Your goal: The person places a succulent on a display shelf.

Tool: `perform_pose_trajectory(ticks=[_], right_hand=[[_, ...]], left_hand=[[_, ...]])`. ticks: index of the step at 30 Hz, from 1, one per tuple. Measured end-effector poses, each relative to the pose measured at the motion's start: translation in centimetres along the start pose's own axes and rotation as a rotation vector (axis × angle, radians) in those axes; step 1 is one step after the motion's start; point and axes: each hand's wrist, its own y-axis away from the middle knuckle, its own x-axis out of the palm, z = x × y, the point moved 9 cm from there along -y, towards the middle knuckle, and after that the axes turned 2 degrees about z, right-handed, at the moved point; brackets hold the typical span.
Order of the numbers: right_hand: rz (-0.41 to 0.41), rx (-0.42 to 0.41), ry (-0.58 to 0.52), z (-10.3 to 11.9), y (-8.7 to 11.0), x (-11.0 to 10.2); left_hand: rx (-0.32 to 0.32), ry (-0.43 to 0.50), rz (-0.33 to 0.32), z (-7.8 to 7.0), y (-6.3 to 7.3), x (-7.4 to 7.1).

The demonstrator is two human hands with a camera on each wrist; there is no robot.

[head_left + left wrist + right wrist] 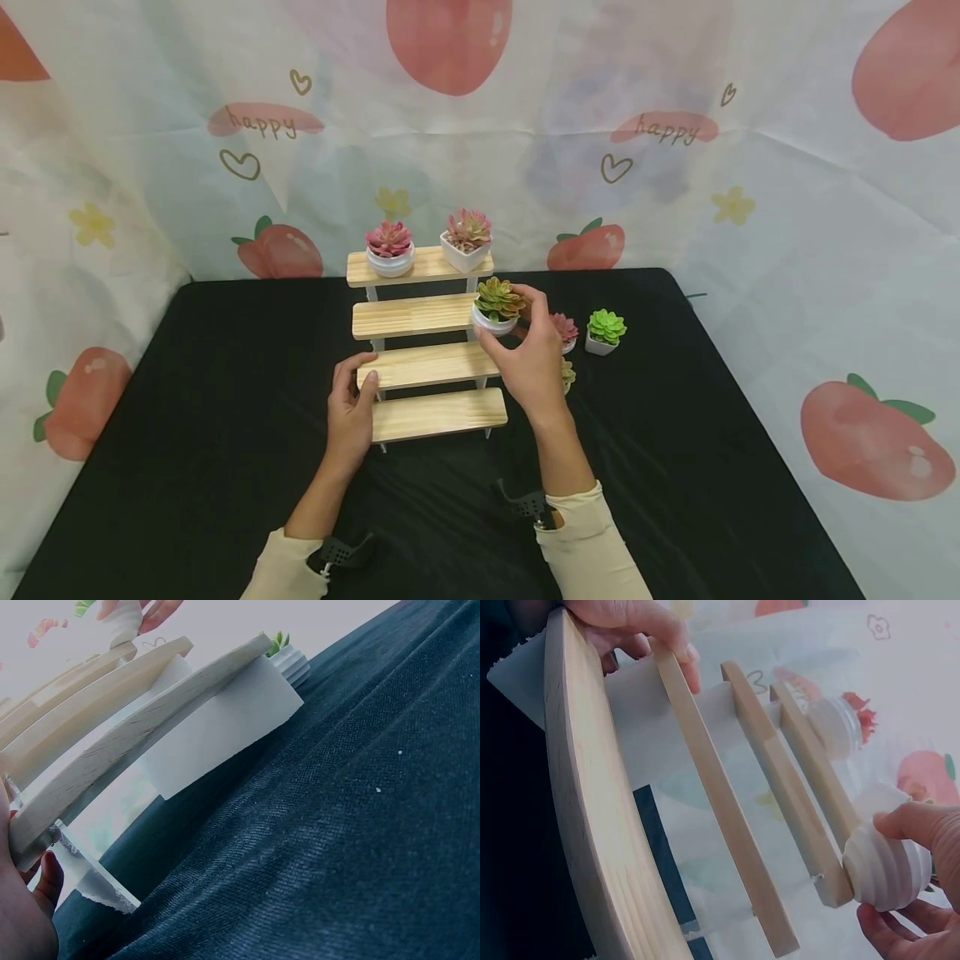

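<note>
right hand (536,360) pinches pot (887,868); left hand (351,418) grips stand (435,364)

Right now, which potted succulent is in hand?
The olive-green one, its round white pot pinched by the right hand; two others stand on the top shelf, three more on the black cloth.

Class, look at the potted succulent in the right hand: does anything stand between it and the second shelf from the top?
Nothing visible does: the second shelf shows bare wood left of the held succulent. The left hand grips the stand lower down; two potted succulents stand on the top shelf.
</note>
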Motion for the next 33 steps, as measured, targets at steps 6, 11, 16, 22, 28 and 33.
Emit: perform_pose_trajectory(ticks=[6,11,16,22,28,33], right_hand=[[0.018,-0.01,0.005,0.3,-0.3,0.6],[0.025,-0.015,0.031,0.6,-0.5,1.1],[0.044,-0.017,0.074,0.9,-0.5,1.6],[0.061,-0.006,0.071,1.1,-0.5,2.2],[0.085,0.002,0.056,1.2,-0.6,2.9],[0.103,0.011,0.056,1.4,-0.6,3.5]], left_hand=[[0.006,0.002,0.0,-0.2,0.0,0.0],[0.002,-0.002,-0.005,-0.1,0.0,0.0],[-0.014,-0.017,-0.015,0.1,0.0,0.1],[-0.004,-0.007,-0.003,0.0,0.0,0.1],[-0.003,0.002,0.003,0.1,0.0,0.1],[-0.005,0.004,0.001,0.0,0.0,0.1]])
